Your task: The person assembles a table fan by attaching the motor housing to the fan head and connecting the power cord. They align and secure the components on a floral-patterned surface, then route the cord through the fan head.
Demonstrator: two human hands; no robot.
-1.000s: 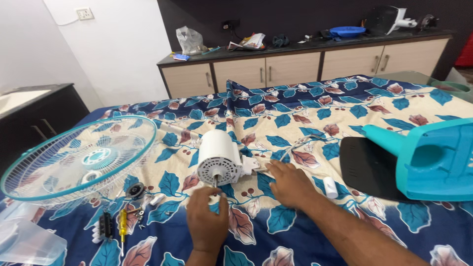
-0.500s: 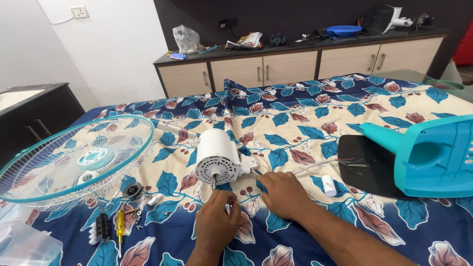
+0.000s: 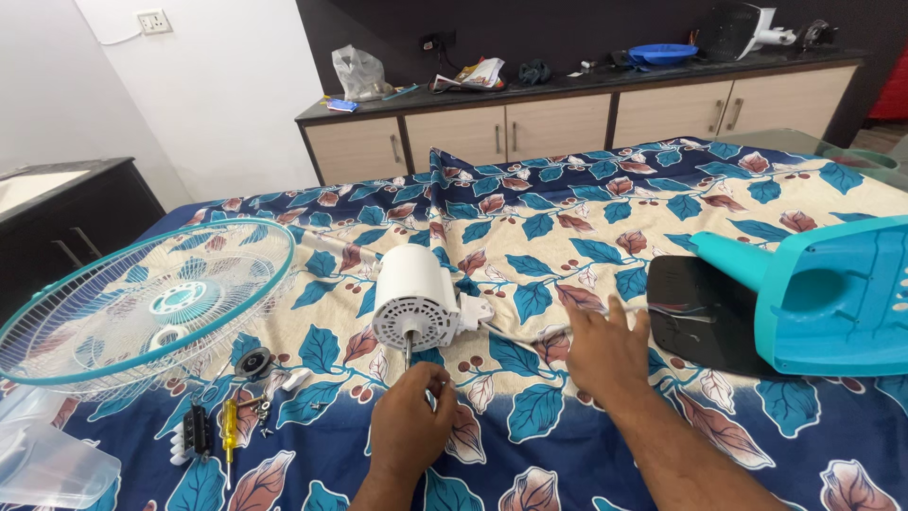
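Observation:
A white fan motor [image 3: 411, 293] lies on a leaf-patterned bedsheet [image 3: 567, 237], its metal shaft [image 3: 408, 348] pointing toward me. My left hand [image 3: 411, 426] is curled into a fist just below the shaft tip; I cannot see anything inside it. My right hand [image 3: 605, 355] rests flat on the sheet with fingers spread, over the thin white cable [image 3: 525, 333] that runs from the motor toward a black plate [image 3: 695, 312]. Its fingertips almost reach that plate.
A teal-rimmed wire fan guard [image 3: 142, 303] sits at the left, a teal fan base [image 3: 842, 293] at the right. A yellow screwdriver [image 3: 229, 421], a black part [image 3: 200, 431], screws and a round black piece [image 3: 253, 361] lie near my left hand. Clear plastic [image 3: 47, 464] is at bottom left; cabinets [image 3: 567, 118] stand behind.
My right hand slid right along the cable from beside the motor toward the black plate and spread its fingers, covering a small white cylinder. My left hand dropped slightly off the shaft.

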